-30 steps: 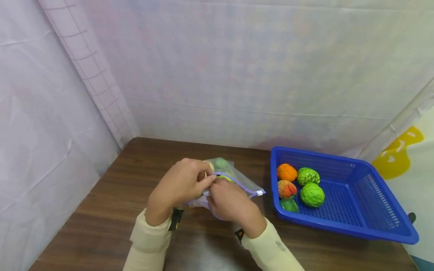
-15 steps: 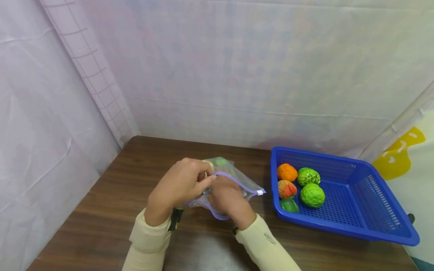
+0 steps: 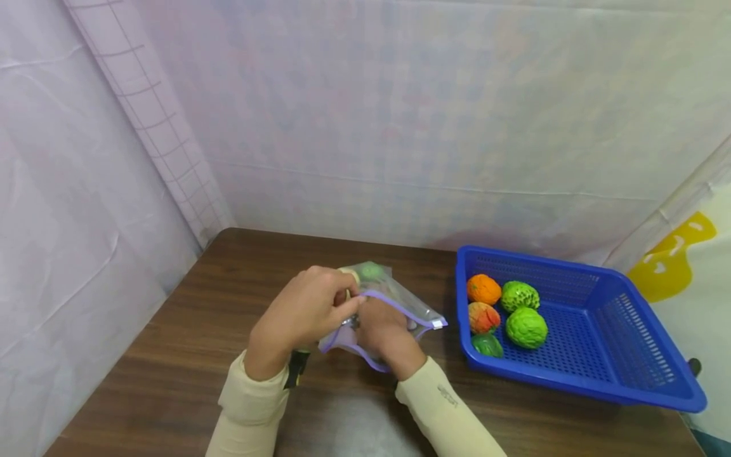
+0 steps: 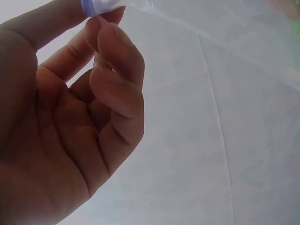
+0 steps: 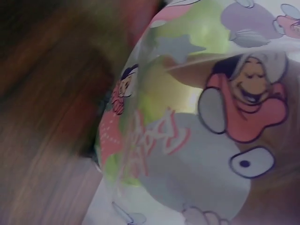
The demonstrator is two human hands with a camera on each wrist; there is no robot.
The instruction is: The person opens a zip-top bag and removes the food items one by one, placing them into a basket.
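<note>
A clear zip bag with a purple-edged mouth lies on the table in the head view. The left hand pinches the bag's rim between thumb and finger; in the left wrist view the same hand has the purple edge at its fingertips. Into the mouth reaches the right hand, its fingers hidden. Through the far part of the bag shows a green item. Cartoon prints cover the bag in the right wrist view, with a yellow-green shape behind them.
To the right stands a blue basket holding an orange fruit, a red-orange one and several green ones. White sheeting hangs behind the brown table.
The right hand has moved forward, deeper into the bag, and the yellow-green thing by its fingers is out of sight in the head view. The left hand has kept its place.
</note>
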